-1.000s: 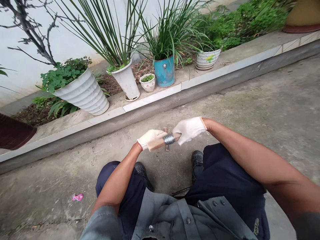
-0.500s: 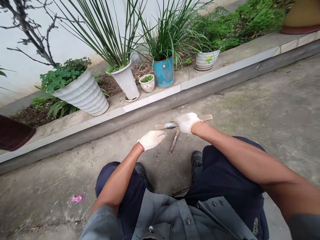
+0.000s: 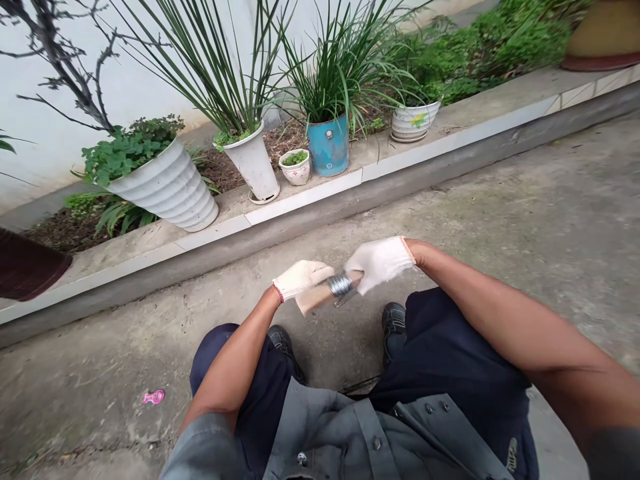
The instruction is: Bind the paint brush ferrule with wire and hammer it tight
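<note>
My right hand [image 3: 377, 263], in a white knit glove, is closed around a flat wooden strip [image 3: 316, 297] with silvery wire [image 3: 340, 285] wound about its middle. The strip is raised off the ground and slants down toward the left; its far end is hidden by the glove. My left hand [image 3: 303, 278], gloved too, lies along the strip's upper edge near the wire. Its fingers are drawn together, and what they pinch, if anything, cannot be made out. Below the wire a bit of a thin dark piece [image 3: 344, 300] shows, mostly covered and blurred.
Beyond the hands runs a low tiled ledge [image 3: 305, 201]. On it stand a ribbed white pot [image 3: 173, 190], a tall white pot [image 3: 255, 163], a small patterned pot [image 3: 296, 170] and a blue bucket [image 3: 329, 150]. A pink object [image 3: 154, 397] lies on the concrete [image 3: 100, 360] at left.
My right hand has lifted the wire-wound strip from the ground and brought it nearer my body, tilting its left end down. The small stick on the ground is now mostly covered.
</note>
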The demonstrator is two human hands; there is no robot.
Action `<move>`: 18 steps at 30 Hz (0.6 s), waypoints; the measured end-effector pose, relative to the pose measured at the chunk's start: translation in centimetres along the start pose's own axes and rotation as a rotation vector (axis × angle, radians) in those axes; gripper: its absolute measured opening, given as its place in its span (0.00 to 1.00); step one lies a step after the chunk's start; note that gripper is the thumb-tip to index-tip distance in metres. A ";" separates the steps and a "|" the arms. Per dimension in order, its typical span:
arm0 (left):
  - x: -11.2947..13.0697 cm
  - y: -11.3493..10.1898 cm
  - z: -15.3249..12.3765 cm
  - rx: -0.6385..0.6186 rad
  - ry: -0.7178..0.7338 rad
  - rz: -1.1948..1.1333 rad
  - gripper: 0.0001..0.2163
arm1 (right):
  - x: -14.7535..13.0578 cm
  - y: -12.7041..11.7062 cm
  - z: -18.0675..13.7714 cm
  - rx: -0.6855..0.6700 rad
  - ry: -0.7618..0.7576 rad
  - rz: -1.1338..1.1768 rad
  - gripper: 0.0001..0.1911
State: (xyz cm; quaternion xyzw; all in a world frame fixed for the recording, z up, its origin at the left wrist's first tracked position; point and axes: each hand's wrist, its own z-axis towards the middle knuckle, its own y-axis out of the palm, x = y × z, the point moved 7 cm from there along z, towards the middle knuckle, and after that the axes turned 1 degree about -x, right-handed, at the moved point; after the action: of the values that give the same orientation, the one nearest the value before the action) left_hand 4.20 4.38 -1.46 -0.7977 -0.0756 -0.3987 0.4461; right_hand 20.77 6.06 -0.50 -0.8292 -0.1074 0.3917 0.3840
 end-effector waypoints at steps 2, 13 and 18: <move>-0.2 0.1 0.2 0.034 -0.004 -0.083 0.21 | 0.1 -1.5 0.3 0.095 0.071 -0.037 0.21; -0.5 2.0 0.7 0.015 -0.044 0.145 0.16 | 2.0 -2.3 2.7 0.234 0.459 -0.262 0.23; 0.1 0.5 0.4 0.040 0.003 0.264 0.18 | 2.3 -0.3 1.2 0.081 0.436 -0.287 0.14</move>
State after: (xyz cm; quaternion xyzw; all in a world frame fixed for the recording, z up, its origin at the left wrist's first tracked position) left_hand 4.73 4.34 -1.87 -0.7909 0.0227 -0.3363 0.5108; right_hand 21.48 8.07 -2.09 -0.8542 -0.1229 0.1494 0.4826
